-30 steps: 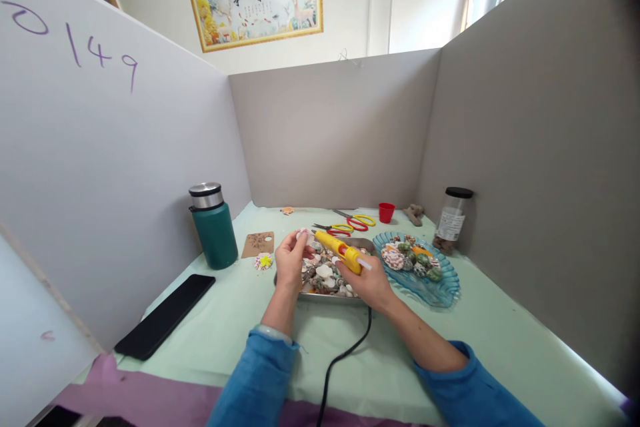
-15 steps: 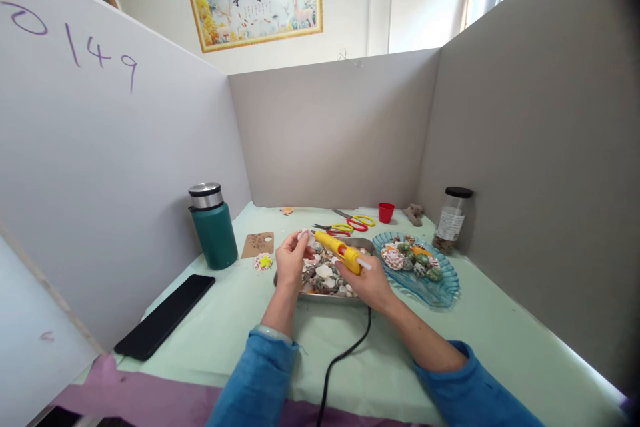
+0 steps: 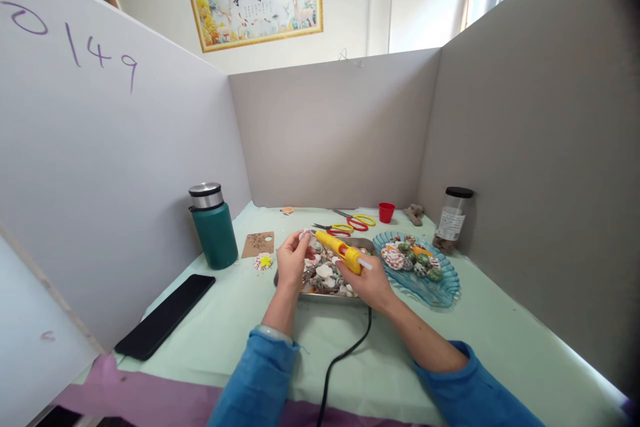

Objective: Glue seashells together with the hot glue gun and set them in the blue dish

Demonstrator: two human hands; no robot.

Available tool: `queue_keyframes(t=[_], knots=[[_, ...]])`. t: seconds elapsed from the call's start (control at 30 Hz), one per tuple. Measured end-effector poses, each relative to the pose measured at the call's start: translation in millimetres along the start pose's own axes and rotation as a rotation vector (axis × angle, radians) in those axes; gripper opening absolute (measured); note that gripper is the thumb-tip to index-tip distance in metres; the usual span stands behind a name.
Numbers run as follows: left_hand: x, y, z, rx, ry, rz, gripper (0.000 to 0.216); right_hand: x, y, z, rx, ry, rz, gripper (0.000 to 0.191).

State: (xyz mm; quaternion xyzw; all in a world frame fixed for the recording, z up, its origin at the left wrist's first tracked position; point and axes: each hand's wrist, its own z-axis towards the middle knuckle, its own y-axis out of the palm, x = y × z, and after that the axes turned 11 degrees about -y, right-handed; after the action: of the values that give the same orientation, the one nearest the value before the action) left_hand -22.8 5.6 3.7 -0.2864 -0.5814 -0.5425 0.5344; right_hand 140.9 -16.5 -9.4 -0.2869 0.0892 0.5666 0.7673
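Note:
My right hand (image 3: 369,279) is closed around a yellow hot glue gun (image 3: 345,252), with a white glue stick jutting from its back end and its nozzle pointing left. Between the fingertips of my left hand (image 3: 291,259) is a small pale seashell (image 3: 305,234), pinched and partly covered. The nozzle is right at the shell; whether they touch I cannot tell. Under both hands stands a metal tray (image 3: 327,298) filled with mixed seashells (image 3: 325,271). A black cord (image 3: 330,367) runs from below the right hand toward the front edge.
At left are a green bottle (image 3: 214,233), a black phone (image 3: 166,317), a brown card (image 3: 258,245) and a shell flower (image 3: 263,261). Behind the tray lie scissors (image 3: 361,221) and a red cup (image 3: 386,213). A blue plate (image 3: 435,295) of shells and a jar (image 3: 451,220) are at right.
Almost nothing differs. The shell in my left fingers appears very slightly shifted at the nozzle; the glue gun stays in place.

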Motion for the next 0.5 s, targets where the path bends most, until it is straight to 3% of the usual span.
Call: queue_keyframes(t=[0.5], knots=[[-4.6,-0.4,1.1,-0.052,0.032,0.082,0.039,0.7,1.1,-1.4,-0.027,0.007,-0.001,0.019]])
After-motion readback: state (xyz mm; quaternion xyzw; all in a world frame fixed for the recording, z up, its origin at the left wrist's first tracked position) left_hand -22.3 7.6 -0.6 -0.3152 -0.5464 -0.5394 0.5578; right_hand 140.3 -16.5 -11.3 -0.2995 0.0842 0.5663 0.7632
